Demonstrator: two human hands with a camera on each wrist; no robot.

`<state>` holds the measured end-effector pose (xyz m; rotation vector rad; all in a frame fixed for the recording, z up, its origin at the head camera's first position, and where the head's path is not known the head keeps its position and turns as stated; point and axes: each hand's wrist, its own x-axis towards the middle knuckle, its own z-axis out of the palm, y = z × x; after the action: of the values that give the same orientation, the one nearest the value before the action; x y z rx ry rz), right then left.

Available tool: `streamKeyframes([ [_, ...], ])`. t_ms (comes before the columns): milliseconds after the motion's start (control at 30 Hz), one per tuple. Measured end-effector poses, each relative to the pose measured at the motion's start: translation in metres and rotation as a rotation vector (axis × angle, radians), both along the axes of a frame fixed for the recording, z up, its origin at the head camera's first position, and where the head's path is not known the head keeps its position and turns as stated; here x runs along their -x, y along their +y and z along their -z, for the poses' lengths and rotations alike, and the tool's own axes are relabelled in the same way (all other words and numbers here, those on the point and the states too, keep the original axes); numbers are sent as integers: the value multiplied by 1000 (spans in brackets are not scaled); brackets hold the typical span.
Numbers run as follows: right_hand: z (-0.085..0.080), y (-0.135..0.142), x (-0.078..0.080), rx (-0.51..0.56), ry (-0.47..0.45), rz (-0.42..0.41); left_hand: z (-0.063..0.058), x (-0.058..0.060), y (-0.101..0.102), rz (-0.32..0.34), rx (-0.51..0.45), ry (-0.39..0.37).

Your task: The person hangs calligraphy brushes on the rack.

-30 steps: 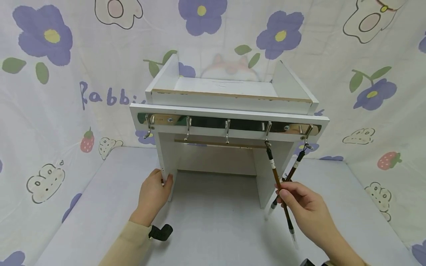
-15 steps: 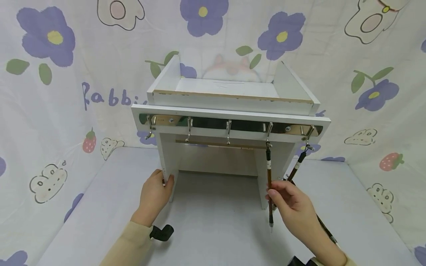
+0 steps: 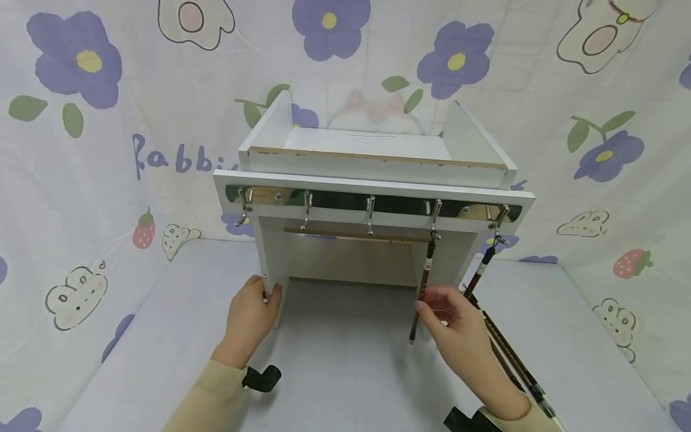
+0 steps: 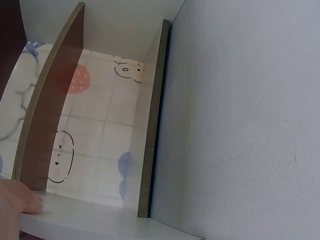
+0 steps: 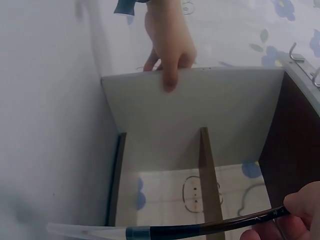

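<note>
My right hand (image 3: pixel 460 342) pinches a brown-handled writing brush (image 3: pixel 425 276) near its middle. That brush hangs by its loop from the fourth hook (image 3: pixel 435 216) and tilts, lower end to the left. The right wrist view shows a clear cap on the brush tip (image 5: pixel 85 231). A second brush (image 3: pixel 479 273) hangs from the rightmost hook (image 3: pixel 501 222), its lower part hidden behind the right hand. With thumb and fingers, my left hand (image 3: pixel 251 315) grips the left side panel of the white shelf stand (image 3: pixel 372 180); the thumb lies on its inner face.
Several brushes (image 3: pixel 513 348) lie on the white tabletop (image 3: pixel 345 372) right of the stand, partly hidden by the right forearm. Three hooks to the left, including the middle hook (image 3: pixel 370 216), hold nothing. A patterned cloth (image 3: pixel 178 120) hangs behind.
My right hand has moved left with the pinched brush, swinging its lower end from right to left. More of the brushes on the table now show. The left hand keeps its grip.
</note>
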<state>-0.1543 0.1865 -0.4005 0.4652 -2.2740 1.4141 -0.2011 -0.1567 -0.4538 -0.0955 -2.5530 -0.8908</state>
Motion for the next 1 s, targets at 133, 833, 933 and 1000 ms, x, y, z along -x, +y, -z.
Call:
streamKeyframes([
  [133,-1,-3,1,5,5,-7,0,0,0,-1,3,-4],
  [833,-8,0,-5,-42,-6,26,0,0,0,3,0,-18],
  [933,-9,4,-7,-50,5,12,0,0,0,2,-2,-14],
  [1000,-10,8,-8,-54,22,-4,0,0,0,2,-4,-11],
])
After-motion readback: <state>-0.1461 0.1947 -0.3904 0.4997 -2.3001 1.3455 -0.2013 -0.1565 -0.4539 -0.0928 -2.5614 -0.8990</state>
